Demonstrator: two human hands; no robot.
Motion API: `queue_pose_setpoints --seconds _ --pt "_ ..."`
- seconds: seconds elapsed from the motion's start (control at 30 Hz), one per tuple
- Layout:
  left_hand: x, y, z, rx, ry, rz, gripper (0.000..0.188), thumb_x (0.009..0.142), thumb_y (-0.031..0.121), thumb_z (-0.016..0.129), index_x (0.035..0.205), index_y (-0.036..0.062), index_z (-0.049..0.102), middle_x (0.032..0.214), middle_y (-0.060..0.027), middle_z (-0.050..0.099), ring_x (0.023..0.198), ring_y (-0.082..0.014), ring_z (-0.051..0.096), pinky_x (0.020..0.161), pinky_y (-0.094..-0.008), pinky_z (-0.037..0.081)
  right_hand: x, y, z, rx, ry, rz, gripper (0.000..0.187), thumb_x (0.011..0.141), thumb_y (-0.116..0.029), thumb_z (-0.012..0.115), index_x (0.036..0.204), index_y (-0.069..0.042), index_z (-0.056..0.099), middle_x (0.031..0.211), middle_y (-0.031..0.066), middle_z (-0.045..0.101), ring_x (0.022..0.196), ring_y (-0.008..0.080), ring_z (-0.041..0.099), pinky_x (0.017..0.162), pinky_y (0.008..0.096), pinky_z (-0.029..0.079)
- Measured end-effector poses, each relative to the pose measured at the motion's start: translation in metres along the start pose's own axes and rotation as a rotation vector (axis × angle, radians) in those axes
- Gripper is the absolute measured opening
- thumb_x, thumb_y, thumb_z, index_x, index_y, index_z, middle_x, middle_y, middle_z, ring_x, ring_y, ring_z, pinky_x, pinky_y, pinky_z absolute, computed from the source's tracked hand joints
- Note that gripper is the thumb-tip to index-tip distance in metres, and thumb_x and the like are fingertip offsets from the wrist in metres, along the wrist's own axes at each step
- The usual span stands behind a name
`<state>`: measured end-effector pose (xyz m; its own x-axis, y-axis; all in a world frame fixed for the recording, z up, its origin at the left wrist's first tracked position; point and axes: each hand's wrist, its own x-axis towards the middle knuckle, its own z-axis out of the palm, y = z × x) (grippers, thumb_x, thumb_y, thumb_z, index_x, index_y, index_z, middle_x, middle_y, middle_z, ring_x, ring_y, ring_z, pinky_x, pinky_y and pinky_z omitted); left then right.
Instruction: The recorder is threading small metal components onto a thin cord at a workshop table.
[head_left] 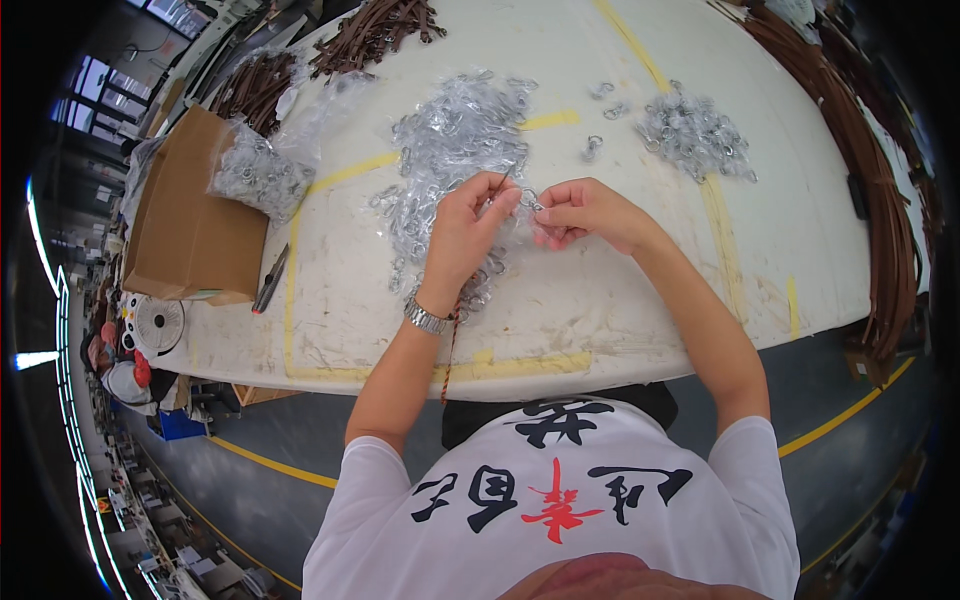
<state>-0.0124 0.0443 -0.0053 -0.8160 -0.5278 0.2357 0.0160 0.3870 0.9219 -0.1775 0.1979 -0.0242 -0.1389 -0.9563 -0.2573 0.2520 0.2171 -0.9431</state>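
from my remote seat i have both hands in view above the white table (350, 270), near the middle. right hand (597, 214): fingers curled, thumb and forefinger brought together on a small metal ring (532, 200) with clear plastic about it. left hand (462, 238): thumb and forefinger nearly together on a thin dark piece (506, 177), too fine for me to name; its thumb tip sits just beside the ring, contact i can't tell. metal watch (427, 318) on the left wrist, braided cord (450, 360) hanging below it.

behind and under the left hand i log a large heap of plastic-wrapped metal pieces (455, 135). a smaller heap (695, 133) lies off to the right, a few loose pieces (593, 147) between the two. at left, a cardboard box (200, 240) with a clear bag (262, 175) of metal bits against it, and a dark slim tool (270, 280) beside the box. brown straps (375, 38) bunched at the far edge.
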Motion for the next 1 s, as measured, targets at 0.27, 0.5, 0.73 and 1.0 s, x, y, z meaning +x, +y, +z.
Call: queue_pose_setpoints --seconds 0.27,0.5,0.73,1.0 --pt "-0.008 -0.005 0.003 0.35 -0.068 0.212 0.01 0.096 0.014 0.072 0.098 0.0049 0.072 0.078 -0.0097 0.072 0.067 -0.0211 0.069 0.06 -0.0332 0.05 0.002 0.004 0.012 0.014 -0.038 0.056 0.026 0.105 -0.032 0.066 0.102 -0.007 0.071 0.089 0.0052 0.075 0.077 0.0111 0.07 0.072 0.0249 0.056" --pt "-0.003 0.0 0.001 0.204 -0.008 0.071 0.012 0.101 0.012 0.067 0.101 0.0019 0.074 0.083 -0.0064 0.075 0.062 -0.0116 0.064 0.057 -0.026 0.048 0.0 0.001 0.008 0.037 0.055 -0.041 0.032 0.108 -0.036 0.061 0.11 -0.006 0.073 0.096 0.0082 0.078 0.085 0.0147 0.074 0.078 0.0304 0.059" --pt "-0.005 0.018 0.017 -0.259 -0.198 -0.286 0.021 0.102 0.021 0.07 0.106 0.0004 0.071 0.074 0.0 0.071 0.05 -0.0038 0.047 0.046 -0.0241 0.037 0.003 -0.003 0.014 0.402 0.285 -0.305 0.033 0.109 -0.032 0.059 0.12 -0.005 0.072 0.121 0.0088 0.075 0.109 0.0144 0.07 0.1 0.0323 0.052" --pt "-0.007 -0.001 0.019 -0.435 -0.157 -0.32 0.021 0.103 0.021 0.068 0.106 0.0004 0.07 0.087 -0.0047 0.075 0.048 -0.0016 0.042 0.045 -0.0194 0.03 0.008 0.009 0.016 0.38 0.169 -0.275 0.036 0.11 -0.032 0.055 0.127 -0.003 0.069 0.131 0.0097 0.071 0.111 0.0168 0.069 0.096 0.0355 0.054"
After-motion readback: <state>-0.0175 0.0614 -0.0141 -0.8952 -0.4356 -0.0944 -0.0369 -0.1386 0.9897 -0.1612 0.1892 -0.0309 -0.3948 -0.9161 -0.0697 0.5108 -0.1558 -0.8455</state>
